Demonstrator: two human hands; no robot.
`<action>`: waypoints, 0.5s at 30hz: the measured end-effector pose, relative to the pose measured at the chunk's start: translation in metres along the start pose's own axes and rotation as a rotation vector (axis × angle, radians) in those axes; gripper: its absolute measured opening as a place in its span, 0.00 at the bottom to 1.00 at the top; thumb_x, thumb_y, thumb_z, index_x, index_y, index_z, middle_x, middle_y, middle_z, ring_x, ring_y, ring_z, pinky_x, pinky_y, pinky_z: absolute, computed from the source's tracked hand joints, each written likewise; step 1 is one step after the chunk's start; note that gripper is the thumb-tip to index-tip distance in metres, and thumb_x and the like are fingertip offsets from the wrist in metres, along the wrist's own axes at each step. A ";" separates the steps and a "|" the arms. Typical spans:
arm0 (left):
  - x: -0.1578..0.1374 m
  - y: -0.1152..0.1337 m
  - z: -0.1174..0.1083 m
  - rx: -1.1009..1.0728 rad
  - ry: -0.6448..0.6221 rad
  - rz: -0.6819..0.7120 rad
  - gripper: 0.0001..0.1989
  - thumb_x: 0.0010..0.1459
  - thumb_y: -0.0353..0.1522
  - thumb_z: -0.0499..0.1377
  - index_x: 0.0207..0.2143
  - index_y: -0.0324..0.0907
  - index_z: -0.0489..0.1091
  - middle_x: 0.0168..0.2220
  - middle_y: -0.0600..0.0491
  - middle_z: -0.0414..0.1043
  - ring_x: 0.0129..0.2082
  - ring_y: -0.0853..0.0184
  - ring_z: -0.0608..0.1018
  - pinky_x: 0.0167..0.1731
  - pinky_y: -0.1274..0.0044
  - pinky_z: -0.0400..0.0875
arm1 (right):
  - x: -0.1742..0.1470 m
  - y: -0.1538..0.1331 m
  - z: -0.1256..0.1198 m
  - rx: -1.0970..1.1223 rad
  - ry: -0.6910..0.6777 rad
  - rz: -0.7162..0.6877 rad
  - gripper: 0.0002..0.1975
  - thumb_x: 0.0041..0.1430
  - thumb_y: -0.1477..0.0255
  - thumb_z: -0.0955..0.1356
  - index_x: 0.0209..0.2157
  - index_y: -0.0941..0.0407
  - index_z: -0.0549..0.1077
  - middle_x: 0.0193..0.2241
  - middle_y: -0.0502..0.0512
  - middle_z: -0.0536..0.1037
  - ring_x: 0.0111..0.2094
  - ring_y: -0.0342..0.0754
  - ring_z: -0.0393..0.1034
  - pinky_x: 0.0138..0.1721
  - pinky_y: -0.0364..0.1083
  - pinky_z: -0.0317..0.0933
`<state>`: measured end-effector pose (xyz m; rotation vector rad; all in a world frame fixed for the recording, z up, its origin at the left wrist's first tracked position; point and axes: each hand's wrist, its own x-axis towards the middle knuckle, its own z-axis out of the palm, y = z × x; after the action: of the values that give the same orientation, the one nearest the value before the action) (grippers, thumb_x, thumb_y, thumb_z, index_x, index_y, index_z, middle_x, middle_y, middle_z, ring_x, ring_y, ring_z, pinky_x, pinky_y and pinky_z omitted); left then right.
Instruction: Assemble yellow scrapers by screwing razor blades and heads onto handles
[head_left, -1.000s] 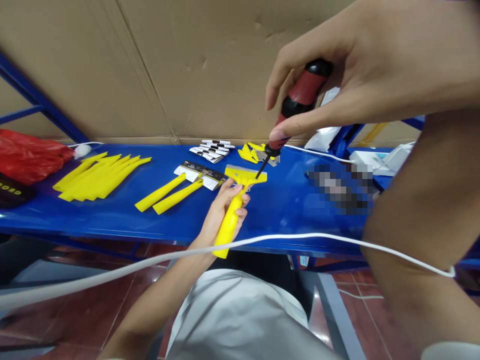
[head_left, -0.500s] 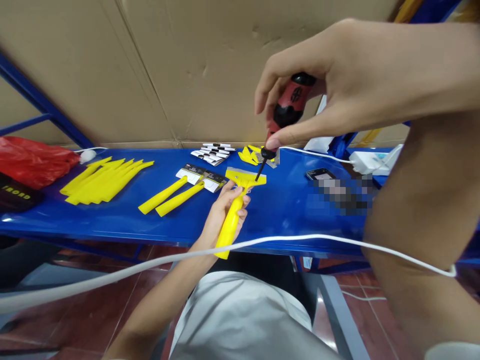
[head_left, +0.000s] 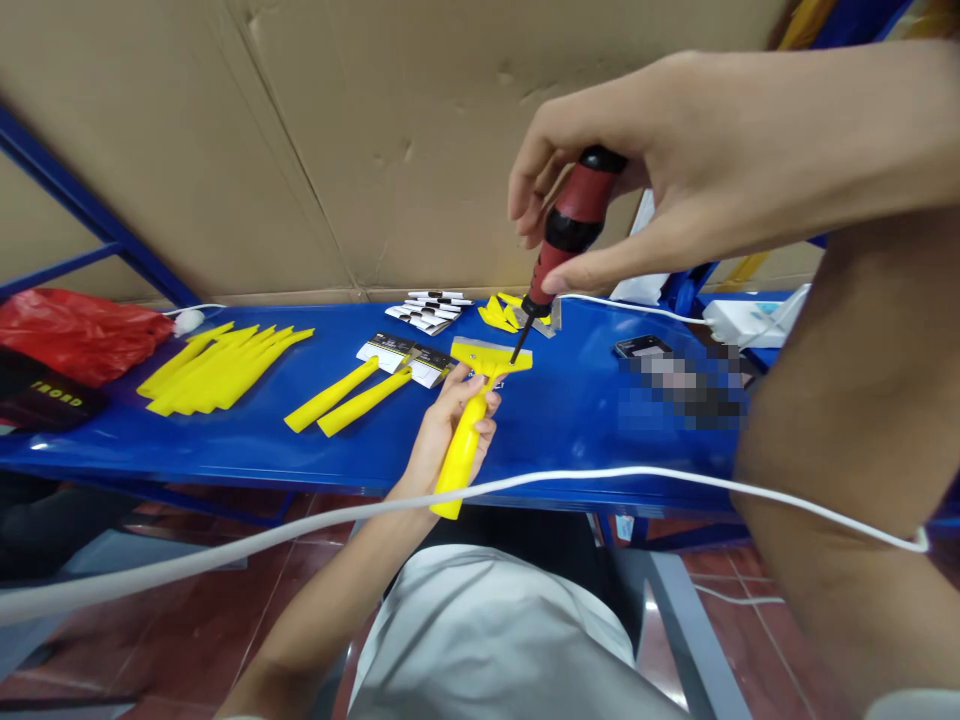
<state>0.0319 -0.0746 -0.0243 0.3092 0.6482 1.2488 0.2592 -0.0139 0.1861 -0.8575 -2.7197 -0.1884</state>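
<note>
My left hand is wrapped round the neck of a yellow scraper, its wide head pointing away from me and a metal blade along the far edge. One screw shows on the left of the head. My right hand holds a red and black screwdriver from above, thumb and fingers round its handle. The screwdriver slants down, and its tip meets the right side of the scraper head. Left of my left hand, two yellow scrapers with black and white card sleeves on their heads lie side by side.
On the blue table lie a pile of yellow handles, folded cards, small yellow pieces with metal blades, and a phone. A red plastic bag sits far left, a white power strip right. A white cable crosses in front.
The screwdriver's handle has turned, so its printed mark no longer shows, while its tip stays on the scraper head. My fingers have shifted slightly round it. The view has moved a little.
</note>
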 end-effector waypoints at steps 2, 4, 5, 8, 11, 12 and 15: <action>0.001 0.000 0.000 -0.004 0.015 0.000 0.17 0.64 0.21 0.65 0.51 0.46 0.69 0.47 0.50 0.78 0.28 0.77 0.81 0.19 0.91 0.66 | -0.001 0.006 -0.001 0.060 -0.062 -0.056 0.20 0.65 0.54 0.75 0.56 0.39 0.77 0.47 0.39 0.86 0.41 0.45 0.82 0.27 0.42 0.67; 0.001 0.000 0.000 -0.013 0.018 0.005 0.18 0.64 0.21 0.64 0.52 0.46 0.69 0.48 0.49 0.78 0.28 0.77 0.81 0.19 0.91 0.67 | -0.002 0.010 -0.002 0.084 -0.075 -0.080 0.18 0.67 0.54 0.73 0.56 0.38 0.77 0.46 0.38 0.86 0.41 0.44 0.82 0.28 0.41 0.68; 0.001 -0.001 0.000 -0.019 0.017 0.008 0.18 0.65 0.21 0.64 0.52 0.46 0.69 0.49 0.48 0.78 0.28 0.77 0.81 0.19 0.91 0.66 | -0.003 0.010 -0.003 0.072 -0.059 -0.084 0.17 0.67 0.51 0.73 0.55 0.38 0.78 0.45 0.38 0.86 0.40 0.43 0.82 0.27 0.42 0.67; 0.000 -0.001 -0.001 -0.029 0.010 0.009 0.17 0.65 0.20 0.63 0.51 0.45 0.69 0.48 0.48 0.78 0.27 0.77 0.81 0.19 0.91 0.66 | -0.002 0.007 -0.003 -0.005 -0.008 -0.017 0.20 0.66 0.43 0.73 0.49 0.39 0.82 0.39 0.38 0.85 0.32 0.43 0.78 0.22 0.44 0.60; 0.001 -0.001 -0.002 -0.032 0.004 0.008 0.16 0.65 0.20 0.63 0.50 0.45 0.69 0.47 0.49 0.78 0.27 0.77 0.81 0.18 0.91 0.66 | 0.000 0.007 0.000 -0.048 0.028 0.049 0.24 0.62 0.39 0.75 0.48 0.41 0.82 0.37 0.39 0.84 0.31 0.43 0.76 0.22 0.45 0.59; 0.001 -0.002 -0.003 -0.036 0.001 0.010 0.16 0.66 0.20 0.63 0.50 0.45 0.69 0.47 0.49 0.78 0.28 0.77 0.81 0.19 0.91 0.67 | 0.001 0.008 0.001 -0.037 0.026 0.036 0.24 0.61 0.41 0.76 0.49 0.42 0.80 0.39 0.40 0.84 0.33 0.43 0.77 0.24 0.44 0.61; 0.001 -0.002 -0.004 -0.055 -0.010 0.015 0.17 0.65 0.20 0.63 0.50 0.45 0.68 0.49 0.48 0.78 0.28 0.77 0.82 0.20 0.91 0.68 | 0.002 0.016 0.003 0.029 -0.032 -0.039 0.24 0.63 0.52 0.78 0.56 0.41 0.76 0.48 0.39 0.84 0.40 0.43 0.79 0.28 0.42 0.65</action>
<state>0.0313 -0.0745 -0.0293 0.2748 0.6023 1.2764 0.2668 0.0008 0.1848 -0.8064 -2.7631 -0.1438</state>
